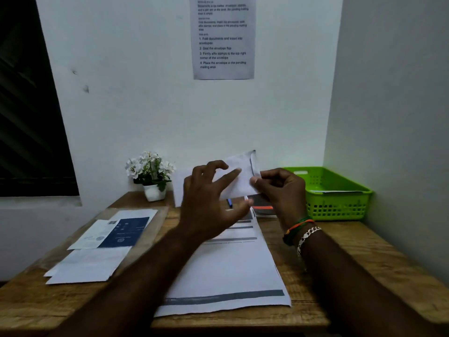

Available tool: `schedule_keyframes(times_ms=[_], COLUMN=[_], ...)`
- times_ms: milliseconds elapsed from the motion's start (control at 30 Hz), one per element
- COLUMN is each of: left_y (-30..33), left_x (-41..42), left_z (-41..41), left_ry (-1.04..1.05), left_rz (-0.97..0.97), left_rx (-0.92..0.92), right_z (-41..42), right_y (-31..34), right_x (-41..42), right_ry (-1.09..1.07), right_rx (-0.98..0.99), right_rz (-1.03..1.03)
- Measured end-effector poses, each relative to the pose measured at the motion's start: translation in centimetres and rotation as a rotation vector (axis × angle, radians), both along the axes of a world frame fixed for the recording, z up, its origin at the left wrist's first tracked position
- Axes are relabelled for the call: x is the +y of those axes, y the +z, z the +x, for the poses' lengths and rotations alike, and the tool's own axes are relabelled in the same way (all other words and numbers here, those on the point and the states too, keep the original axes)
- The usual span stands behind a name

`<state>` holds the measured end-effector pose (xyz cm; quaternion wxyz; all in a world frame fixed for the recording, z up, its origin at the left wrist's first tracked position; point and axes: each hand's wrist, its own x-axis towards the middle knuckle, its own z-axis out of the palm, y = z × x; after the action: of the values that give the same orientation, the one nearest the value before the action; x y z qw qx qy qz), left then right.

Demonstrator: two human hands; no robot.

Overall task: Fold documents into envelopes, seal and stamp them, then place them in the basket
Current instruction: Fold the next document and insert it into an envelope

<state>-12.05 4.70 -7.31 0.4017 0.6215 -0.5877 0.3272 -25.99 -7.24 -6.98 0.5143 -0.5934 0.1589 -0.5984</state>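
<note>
Envelope in hand, basket barely begun

Envelope (pixel 243 176) is held up at centre frame, above the desk (pixel 340 251), its open end tilted toward the upper right. The right hand (pixel 281 188) pinches its right edge between thumb and curled fingers; the left hand (pixel 209 203) is spread with fingers straight, fingertips touching the envelope's face, gripping nothing. Whether a folded sheet is already inside cannot be told. Sealing, stamping and binning look undone for this one. The green basket (pixel 337 205), at right against the wall, seems to hold one pale flat item. Unfolded documents (pixel 226 271) lie lower centre and more envelopes (pixel 97 263) at lower left, so most work likely remains. Bare wood between the documents and the basket gives room to move; the papers' near edge touches the desk's front edge.
</note>
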Motion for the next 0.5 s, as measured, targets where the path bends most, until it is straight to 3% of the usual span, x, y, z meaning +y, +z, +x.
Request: schedule_keyframes(times_ms=[100, 167, 400, 500], left_y=[1.8, 2.8, 3.3, 3.5], left_x=[-1.5, -2.0, -1.8, -0.9], left_z=[-3.8, -5.4, -5.1, -2.8], left_ry=[-0.174, -0.225, -0.26, -0.281], left_rz=[-0.104, -0.158, -0.305, -0.371], left_rx=[0.455, 0.651, 1.051, 1.189], right_z=[0.0, 0.1, 0.8, 1.1], right_y=[0.5, 0.5, -0.3, -0.4], right_x=[0.8, 1.1, 1.7, 1.1], right_ry=[-0.019, -0.057, 0.055, -0.022], right_rx=[-0.055, -0.038, 0.106, 0.203], right_rz=[-0.176, -0.318, -0.511, -0.598])
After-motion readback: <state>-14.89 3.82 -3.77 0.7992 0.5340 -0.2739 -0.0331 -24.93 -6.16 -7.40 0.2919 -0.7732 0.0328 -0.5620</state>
